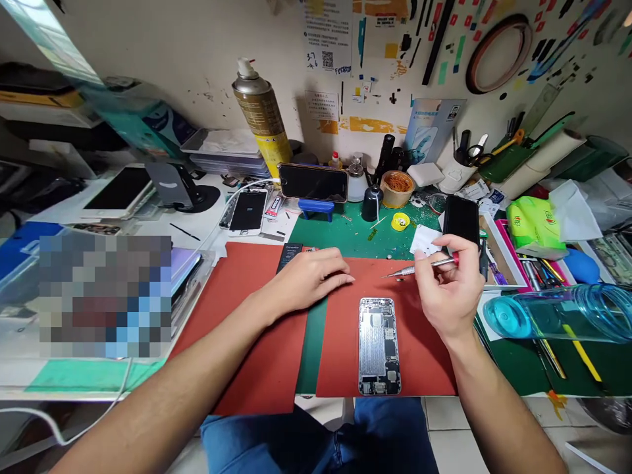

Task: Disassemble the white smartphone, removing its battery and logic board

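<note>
An opened phone body [378, 345] lies face down on the right red mat [419, 355], its inner parts showing. My right hand [447, 286] hovers above and right of it, fingers closed on a thin silver screwdriver [412, 268] with its tip pointing left over the mat. My left hand [309, 280] rests palm down on the mats to the left of the phone body, fingers curled loosely with fingertips on the surface; nothing shows in it. A black flat part [289, 255] lies just behind the left hand.
A teal water bottle [563, 315] lies on its side at the right. Behind the mats stand a black phone on a blue stand [313, 182], a spray can [261, 118], a tape roll [397, 187], a white phone [248, 212] and a tool tray [523, 270].
</note>
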`<state>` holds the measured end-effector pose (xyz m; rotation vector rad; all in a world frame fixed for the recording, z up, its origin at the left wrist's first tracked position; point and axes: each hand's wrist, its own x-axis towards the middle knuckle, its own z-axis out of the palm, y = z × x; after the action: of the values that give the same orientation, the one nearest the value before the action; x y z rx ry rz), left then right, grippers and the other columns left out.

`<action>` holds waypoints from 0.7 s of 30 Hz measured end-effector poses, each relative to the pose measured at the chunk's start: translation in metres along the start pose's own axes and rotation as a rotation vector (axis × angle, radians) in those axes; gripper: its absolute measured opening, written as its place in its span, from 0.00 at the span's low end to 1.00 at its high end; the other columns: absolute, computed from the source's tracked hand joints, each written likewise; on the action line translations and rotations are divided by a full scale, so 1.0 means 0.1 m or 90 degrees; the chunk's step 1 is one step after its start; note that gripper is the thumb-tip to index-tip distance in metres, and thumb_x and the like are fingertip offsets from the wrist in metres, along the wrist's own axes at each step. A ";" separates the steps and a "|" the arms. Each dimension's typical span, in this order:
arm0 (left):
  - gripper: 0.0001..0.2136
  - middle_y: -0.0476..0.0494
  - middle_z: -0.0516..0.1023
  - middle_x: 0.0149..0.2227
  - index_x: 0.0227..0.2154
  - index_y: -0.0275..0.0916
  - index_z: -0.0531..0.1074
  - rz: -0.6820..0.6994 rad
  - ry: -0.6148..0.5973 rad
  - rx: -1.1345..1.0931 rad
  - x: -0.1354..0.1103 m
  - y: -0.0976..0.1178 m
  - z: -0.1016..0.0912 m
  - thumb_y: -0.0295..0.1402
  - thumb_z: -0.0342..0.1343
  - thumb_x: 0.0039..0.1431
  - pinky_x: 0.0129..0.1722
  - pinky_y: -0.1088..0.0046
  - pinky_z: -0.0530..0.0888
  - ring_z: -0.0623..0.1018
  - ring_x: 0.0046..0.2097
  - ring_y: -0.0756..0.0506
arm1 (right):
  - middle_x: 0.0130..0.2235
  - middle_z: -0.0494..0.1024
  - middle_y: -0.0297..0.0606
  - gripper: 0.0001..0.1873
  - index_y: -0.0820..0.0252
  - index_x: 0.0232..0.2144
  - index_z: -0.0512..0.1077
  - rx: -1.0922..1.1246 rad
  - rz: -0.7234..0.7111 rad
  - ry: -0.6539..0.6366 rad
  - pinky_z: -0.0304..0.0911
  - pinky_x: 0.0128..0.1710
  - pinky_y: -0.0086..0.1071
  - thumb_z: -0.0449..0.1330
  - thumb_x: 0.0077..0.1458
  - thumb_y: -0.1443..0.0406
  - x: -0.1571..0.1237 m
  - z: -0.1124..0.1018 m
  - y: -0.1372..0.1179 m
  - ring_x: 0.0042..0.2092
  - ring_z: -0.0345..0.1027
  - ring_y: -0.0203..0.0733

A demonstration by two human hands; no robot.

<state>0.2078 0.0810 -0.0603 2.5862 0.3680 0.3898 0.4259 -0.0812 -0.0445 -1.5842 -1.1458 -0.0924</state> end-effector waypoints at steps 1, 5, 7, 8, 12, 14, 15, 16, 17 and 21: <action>0.13 0.44 0.81 0.42 0.42 0.39 0.80 -0.003 -0.011 -0.018 -0.01 0.00 -0.01 0.40 0.55 0.78 0.43 0.70 0.71 0.80 0.41 0.46 | 0.25 0.71 0.24 0.11 0.53 0.49 0.69 -0.013 -0.024 -0.040 0.60 0.21 0.30 0.65 0.67 0.63 -0.02 -0.01 -0.02 0.21 0.64 0.34; 0.10 0.45 0.81 0.41 0.41 0.39 0.79 0.019 -0.046 -0.087 -0.02 0.03 -0.03 0.40 0.60 0.75 0.41 0.72 0.71 0.80 0.40 0.46 | 0.29 0.77 0.26 0.12 0.54 0.50 0.70 -0.050 -0.161 -0.146 0.66 0.23 0.30 0.65 0.67 0.67 -0.08 -0.01 -0.09 0.22 0.69 0.34; 0.09 0.46 0.81 0.40 0.40 0.39 0.79 0.035 -0.064 -0.100 -0.02 0.05 -0.02 0.40 0.63 0.73 0.40 0.72 0.70 0.80 0.40 0.46 | 0.29 0.77 0.27 0.12 0.54 0.50 0.70 -0.068 -0.225 -0.158 0.67 0.24 0.30 0.65 0.66 0.68 -0.10 0.00 -0.11 0.23 0.71 0.34; 0.09 0.46 0.81 0.40 0.40 0.40 0.79 0.041 -0.071 -0.097 -0.02 0.06 0.00 0.40 0.64 0.72 0.40 0.72 0.70 0.80 0.40 0.46 | 0.30 0.77 0.27 0.12 0.55 0.50 0.70 -0.075 -0.246 -0.159 0.67 0.24 0.29 0.65 0.66 0.68 -0.11 0.01 -0.10 0.24 0.71 0.34; 0.10 0.47 0.80 0.39 0.40 0.40 0.80 0.061 -0.086 -0.058 -0.02 0.07 0.06 0.41 0.68 0.68 0.38 0.70 0.68 0.80 0.41 0.44 | 0.30 0.76 0.28 0.12 0.56 0.49 0.70 -0.085 -0.283 -0.159 0.67 0.23 0.28 0.66 0.66 0.69 -0.12 0.05 -0.08 0.24 0.69 0.33; 0.10 0.47 0.81 0.39 0.42 0.40 0.81 0.069 -0.091 -0.042 -0.02 0.07 0.08 0.41 0.68 0.68 0.36 0.70 0.67 0.80 0.41 0.44 | 0.31 0.76 0.28 0.12 0.56 0.49 0.70 -0.088 -0.292 -0.159 0.67 0.24 0.28 0.66 0.66 0.70 -0.12 0.06 -0.07 0.25 0.70 0.33; 0.09 0.47 0.81 0.39 0.42 0.41 0.81 0.071 -0.095 -0.036 -0.01 0.08 0.09 0.41 0.68 0.68 0.36 0.70 0.66 0.80 0.41 0.44 | 0.32 0.76 0.29 0.12 0.56 0.49 0.70 -0.087 -0.295 -0.161 0.68 0.25 0.28 0.66 0.66 0.70 -0.12 0.07 -0.06 0.25 0.70 0.33; 0.09 0.47 0.81 0.40 0.43 0.41 0.81 0.072 -0.099 -0.032 -0.01 0.08 0.10 0.41 0.68 0.68 0.35 0.70 0.66 0.80 0.41 0.44 | 0.32 0.76 0.29 0.12 0.57 0.49 0.70 -0.086 -0.296 -0.165 0.68 0.25 0.28 0.66 0.67 0.70 -0.11 0.07 -0.06 0.26 0.71 0.33; 0.09 0.47 0.81 0.40 0.43 0.41 0.82 0.072 -0.105 -0.033 -0.01 0.09 0.10 0.40 0.69 0.68 0.35 0.70 0.66 0.80 0.41 0.44 | 0.32 0.76 0.29 0.11 0.57 0.48 0.70 -0.084 -0.296 -0.170 0.68 0.25 0.28 0.65 0.67 0.70 -0.11 0.08 -0.06 0.26 0.71 0.33; 0.10 0.47 0.81 0.40 0.43 0.40 0.82 0.067 -0.121 -0.046 0.01 0.11 0.11 0.41 0.69 0.67 0.37 0.70 0.67 0.81 0.42 0.44 | 0.30 0.74 0.28 0.11 0.57 0.48 0.69 -0.076 -0.294 -0.189 0.66 0.25 0.28 0.65 0.67 0.71 -0.12 0.09 -0.06 0.24 0.68 0.32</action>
<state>0.2143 0.0675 -0.0639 2.5512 0.1492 0.1869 0.4109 -0.0815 -0.0506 -1.4393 -1.7549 -0.2396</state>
